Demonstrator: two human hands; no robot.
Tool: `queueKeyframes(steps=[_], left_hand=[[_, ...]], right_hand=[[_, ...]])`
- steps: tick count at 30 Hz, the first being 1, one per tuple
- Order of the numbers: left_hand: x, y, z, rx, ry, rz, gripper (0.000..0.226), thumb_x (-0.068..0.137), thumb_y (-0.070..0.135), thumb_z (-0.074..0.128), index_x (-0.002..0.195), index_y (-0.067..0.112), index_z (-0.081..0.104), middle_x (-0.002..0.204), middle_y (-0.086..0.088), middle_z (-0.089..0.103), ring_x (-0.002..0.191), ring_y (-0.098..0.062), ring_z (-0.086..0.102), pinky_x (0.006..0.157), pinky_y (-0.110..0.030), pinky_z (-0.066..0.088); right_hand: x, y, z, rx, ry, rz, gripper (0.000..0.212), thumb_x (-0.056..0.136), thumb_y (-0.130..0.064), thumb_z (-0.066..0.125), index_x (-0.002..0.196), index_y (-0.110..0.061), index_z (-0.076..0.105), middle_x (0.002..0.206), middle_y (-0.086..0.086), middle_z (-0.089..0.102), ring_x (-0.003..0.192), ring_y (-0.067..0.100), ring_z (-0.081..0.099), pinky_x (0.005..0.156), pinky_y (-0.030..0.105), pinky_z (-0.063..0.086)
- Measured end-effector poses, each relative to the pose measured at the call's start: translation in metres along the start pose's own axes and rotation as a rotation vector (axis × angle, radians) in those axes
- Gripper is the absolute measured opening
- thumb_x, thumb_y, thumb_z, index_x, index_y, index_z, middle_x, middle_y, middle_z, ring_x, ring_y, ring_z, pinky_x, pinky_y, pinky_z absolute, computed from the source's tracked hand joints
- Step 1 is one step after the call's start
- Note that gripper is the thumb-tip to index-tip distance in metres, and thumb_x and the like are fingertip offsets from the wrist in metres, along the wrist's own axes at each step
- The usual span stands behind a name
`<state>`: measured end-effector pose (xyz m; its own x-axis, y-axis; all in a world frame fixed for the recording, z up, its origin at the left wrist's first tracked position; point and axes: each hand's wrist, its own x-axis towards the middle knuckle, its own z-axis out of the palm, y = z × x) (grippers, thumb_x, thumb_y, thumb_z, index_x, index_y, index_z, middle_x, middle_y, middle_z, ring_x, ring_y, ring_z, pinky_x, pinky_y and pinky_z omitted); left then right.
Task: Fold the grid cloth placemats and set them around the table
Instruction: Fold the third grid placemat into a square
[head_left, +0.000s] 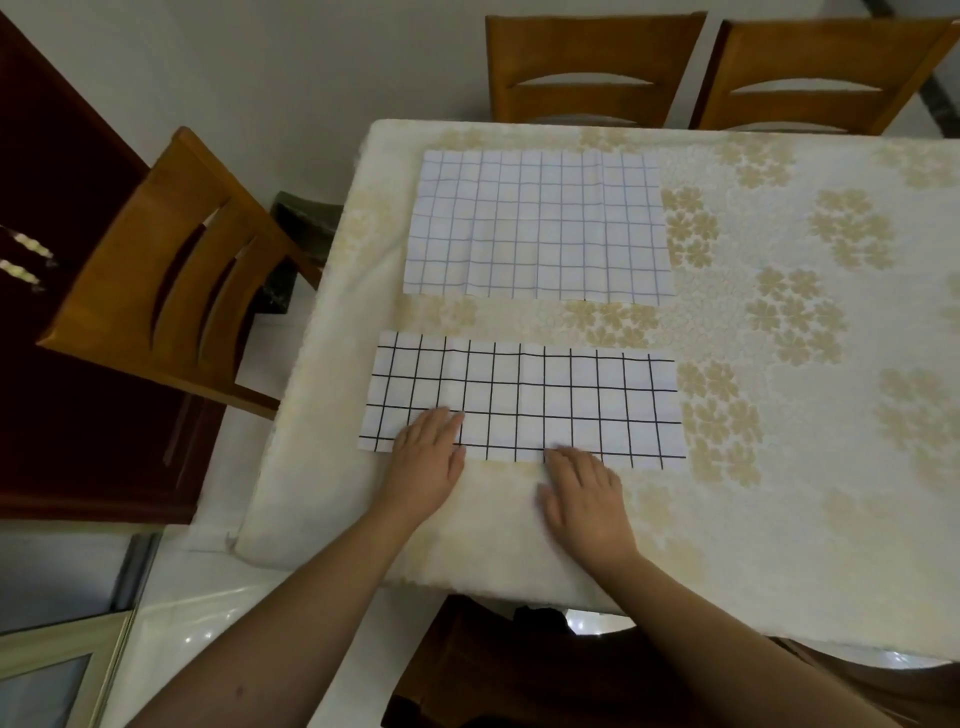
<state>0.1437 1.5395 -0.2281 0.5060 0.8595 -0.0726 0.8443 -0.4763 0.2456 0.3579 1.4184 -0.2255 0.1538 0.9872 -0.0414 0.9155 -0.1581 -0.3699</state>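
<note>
A white placemat with a bold black grid (540, 400) lies folded into a long strip near the table's front left. Flat on its near left part rests my left hand (428, 465), fingers straight and pressing the cloth. My right hand (584, 493) lies flat on the tablecloth with its fingertips touching the strip's near edge. Farther back, a second placemat with a thin, pale grid (540, 226) lies spread out flat, larger than the strip.
The table (810, 467) wears a cream cloth with tan flower prints. A wooden chair (171, 280) stands at the left end, two more chairs (592, 67) (826, 73) at the far side. A dark wooden cabinet (57, 208) fills the left.
</note>
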Motion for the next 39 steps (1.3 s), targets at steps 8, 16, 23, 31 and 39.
queueKeyframes(steps=[8,16,23,31,39], left_hand=[[0.087,0.037,-0.024,-0.115,-0.138,0.083,0.038,0.103,0.029,0.039,0.137,0.015,0.05,0.13,-0.008,0.059,0.115,-0.028,0.055,0.093,-0.04,0.045],[0.161,0.051,-0.031,-0.19,-0.366,0.005,0.043,0.1,0.022,0.047,0.143,0.02,0.041,0.126,-0.012,0.059,0.109,-0.029,0.057,0.088,-0.034,0.047],[0.188,0.046,-0.024,-0.288,-0.363,-0.169,0.032,0.097,0.015,0.055,0.129,0.015,0.053,0.125,-0.016,0.05,0.1,-0.03,0.058,0.082,-0.033,0.05],[0.197,0.049,-0.022,-0.241,-0.399,-0.212,0.019,0.097,0.022,0.058,0.111,0.012,0.066,0.132,-0.014,0.039,0.107,-0.029,0.056,0.096,-0.035,0.049],[0.184,0.051,-0.031,-0.419,-0.399,-0.19,0.023,0.096,0.028,0.058,0.112,0.012,0.057,0.113,-0.009,0.063,0.096,-0.022,0.058,0.076,-0.029,0.047]], right_hand=[[0.006,-0.059,-0.002,0.674,-0.221,0.441,0.029,0.094,-0.025,0.052,0.121,-0.021,0.06,0.096,-0.005,0.066,0.078,0.007,0.062,0.069,0.014,0.045],[0.026,-0.075,-0.003,1.422,-0.075,1.128,0.022,0.098,-0.012,0.047,0.116,-0.005,0.057,0.087,0.012,0.067,0.055,0.017,0.056,0.044,0.024,0.044],[0.038,-0.077,-0.004,1.572,-0.037,1.22,0.019,0.092,-0.003,0.048,0.09,0.004,0.065,0.074,0.008,0.063,0.049,0.011,0.054,0.043,0.022,0.04],[0.041,-0.07,0.001,1.561,-0.034,1.268,0.014,0.095,-0.012,0.056,0.082,-0.007,0.057,0.07,0.006,0.061,0.048,0.011,0.053,0.04,0.021,0.038],[0.03,-0.06,-0.008,1.541,-0.025,1.211,0.024,0.09,-0.016,0.064,0.07,-0.01,0.052,0.056,0.004,0.047,0.047,0.014,0.038,0.042,0.023,0.034]])
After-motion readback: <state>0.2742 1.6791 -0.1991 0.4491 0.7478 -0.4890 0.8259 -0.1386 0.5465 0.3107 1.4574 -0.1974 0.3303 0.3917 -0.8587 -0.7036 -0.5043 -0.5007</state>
